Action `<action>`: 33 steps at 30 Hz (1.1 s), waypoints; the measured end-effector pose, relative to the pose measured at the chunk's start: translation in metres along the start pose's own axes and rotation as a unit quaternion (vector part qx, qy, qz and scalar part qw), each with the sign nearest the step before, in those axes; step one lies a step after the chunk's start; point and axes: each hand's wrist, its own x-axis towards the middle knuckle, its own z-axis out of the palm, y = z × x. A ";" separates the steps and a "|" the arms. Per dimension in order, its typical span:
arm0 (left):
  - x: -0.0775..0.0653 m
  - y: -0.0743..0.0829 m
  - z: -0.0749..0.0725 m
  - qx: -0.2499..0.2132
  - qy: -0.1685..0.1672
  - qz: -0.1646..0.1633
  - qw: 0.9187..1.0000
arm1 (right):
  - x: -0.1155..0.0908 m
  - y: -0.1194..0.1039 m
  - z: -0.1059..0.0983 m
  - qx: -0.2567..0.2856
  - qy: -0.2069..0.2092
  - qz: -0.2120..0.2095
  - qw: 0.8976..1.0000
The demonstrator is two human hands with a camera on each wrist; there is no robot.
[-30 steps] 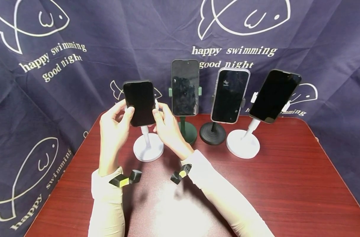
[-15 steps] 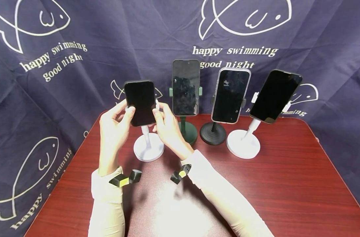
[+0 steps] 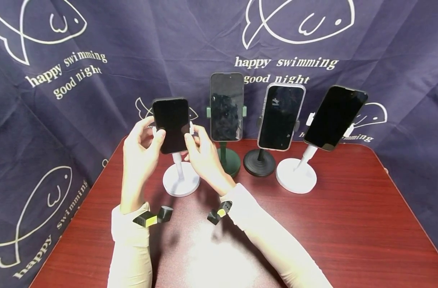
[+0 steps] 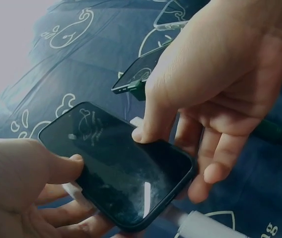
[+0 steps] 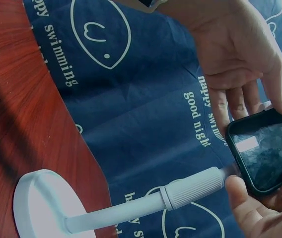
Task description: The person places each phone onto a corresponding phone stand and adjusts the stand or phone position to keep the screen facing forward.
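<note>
A black smartphone (image 3: 171, 124) sits upright at the top of a white phone stand (image 3: 181, 180), the leftmost of the row. My left hand (image 3: 139, 154) grips its left edge, thumb on the front and fingers behind. At the opposite edge, my right hand (image 3: 204, 154) holds it the same way, thumb near the lower right side. White clamp ends show beside both edges in the head view. The left wrist view has the dark screen (image 4: 116, 168) between both thumbs. The stand's ribbed white stem (image 5: 195, 188) slants up to the phone in the right wrist view.
To the right stand a phone on a green stand (image 3: 229, 162), a clear-cased phone (image 3: 281, 116) on a black stand (image 3: 259, 162), and a tilted phone (image 3: 335, 118) on another white stand (image 3: 296, 176). A blue fish-print curtain (image 3: 190, 48) hangs behind the red-brown table (image 3: 348, 224).
Very little differs. Both hands stay at the smartphone's edges, with slight finger shifts, and the phone appears a touch farther right. The other phones and stands keep their places.
</note>
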 end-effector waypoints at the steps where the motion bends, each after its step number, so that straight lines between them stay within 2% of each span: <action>1: 0.000 -0.001 0.000 0.003 -0.005 -0.002 1.000 | 0.000 0.000 0.000 0.003 -0.002 0.000 1.000; 5: 0.002 -0.005 -0.002 0.025 -0.025 -0.006 0.999 | 0.000 0.002 0.000 0.016 -0.011 0.000 1.000; 8: 0.003 -0.008 -0.002 0.037 -0.028 -0.008 0.999 | 0.000 0.003 -0.001 0.015 -0.013 -0.007 1.000; 15: 0.005 -0.007 -0.001 0.048 -0.032 -0.015 0.998 | 0.002 0.003 -0.003 -0.023 -0.003 -0.027 0.999; 18: 0.005 -0.008 -0.003 0.050 -0.063 -0.023 0.997 | 0.001 0.002 -0.003 -0.021 -0.004 -0.015 1.000; 21: 0.004 -0.010 -0.004 0.095 -0.104 -0.043 0.989 | 0.000 0.004 -0.002 -0.020 -0.009 -0.005 1.000; 24: 0.002 -0.011 -0.005 0.169 -0.154 -0.077 0.971 | -0.003 0.009 -0.002 -0.025 -0.017 -0.002 1.000; 27: -0.001 -0.012 -0.007 0.233 -0.209 -0.127 0.941 | -0.007 0.016 -0.003 -0.018 -0.029 -0.001 0.999; 30: -0.002 -0.014 -0.008 0.291 -0.267 -0.183 0.900 | -0.011 0.021 -0.003 -0.012 -0.038 -0.001 0.999; 33: -0.002 -0.018 -0.006 0.347 -0.333 -0.191 0.856 | -0.015 0.024 -0.004 -0.004 -0.042 -0.002 0.999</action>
